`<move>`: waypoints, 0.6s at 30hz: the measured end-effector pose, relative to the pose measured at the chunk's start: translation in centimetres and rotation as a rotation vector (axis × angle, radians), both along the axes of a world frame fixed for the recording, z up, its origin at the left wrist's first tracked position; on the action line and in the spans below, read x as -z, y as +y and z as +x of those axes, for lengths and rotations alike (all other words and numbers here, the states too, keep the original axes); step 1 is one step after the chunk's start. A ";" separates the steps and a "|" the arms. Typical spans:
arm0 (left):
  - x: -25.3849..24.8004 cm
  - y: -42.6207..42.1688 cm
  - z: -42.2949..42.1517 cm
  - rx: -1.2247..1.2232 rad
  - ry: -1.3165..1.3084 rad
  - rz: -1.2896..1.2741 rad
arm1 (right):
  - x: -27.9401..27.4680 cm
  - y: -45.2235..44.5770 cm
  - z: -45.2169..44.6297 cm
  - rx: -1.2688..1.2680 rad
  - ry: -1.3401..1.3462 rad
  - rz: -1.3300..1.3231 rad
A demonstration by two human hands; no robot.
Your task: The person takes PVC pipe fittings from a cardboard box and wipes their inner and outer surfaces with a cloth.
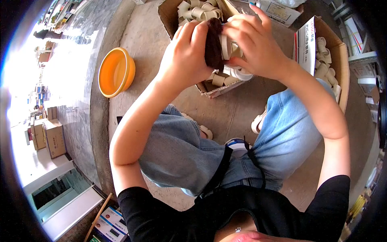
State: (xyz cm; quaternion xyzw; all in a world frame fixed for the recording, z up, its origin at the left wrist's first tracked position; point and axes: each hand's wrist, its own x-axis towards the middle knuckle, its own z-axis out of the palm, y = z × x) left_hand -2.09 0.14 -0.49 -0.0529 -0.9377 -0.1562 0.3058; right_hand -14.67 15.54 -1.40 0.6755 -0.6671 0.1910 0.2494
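My left hand point(186, 56) is closed on a dark brown cloth point(213, 44), which looks soft and bunched. The fingers of my right hand point(258, 50) are curled round a white plastic pipe fitting point(226, 47), and its little finger sticks out. Cloth and fitting meet between the two hands; part of the fitting is hidden by the fingers. Below them stands an open cardboard box point(166, 18) with several off-white pipe fittings point(197, 13) inside. Just under my right hand, a white fitting point(242, 74) shows near the box's edge.
An orange basin point(130, 72) sits on the concrete floor to the left. At the right stands another open carton point(343, 72) of pipe fittings point(322, 60). My legs in jeans point(177, 141) are spread on either side. Shelves point(363, 56) line the far right; boxes point(54, 137) stand far left.
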 end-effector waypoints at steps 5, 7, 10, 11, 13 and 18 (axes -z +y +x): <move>-1.3 0.1 0.3 -0.131 -0.178 0.125 | -0.6 -0.9 -1.4 -0.114 0.264 -0.141; -1.1 -0.2 0.3 -0.111 -0.143 0.159 | -0.8 -0.5 -1.2 -0.031 -0.040 -0.013; 0.3 -0.7 0.4 -0.099 -0.093 0.066 | 0.1 -0.8 -2.4 -0.118 -1.035 0.226; 0.7 -0.8 0.3 -0.090 -0.065 0.041 | 0.4 -0.7 -2.5 -0.127 -1.071 0.271; 1.1 -0.9 0.0 -0.071 -0.012 -0.011 | 0.4 -0.7 -2.2 -0.142 -1.143 0.360; 1.2 -0.1 0.2 -0.058 -0.043 -0.144 | 0.4 -1.2 -1.0 -0.045 -1.122 0.370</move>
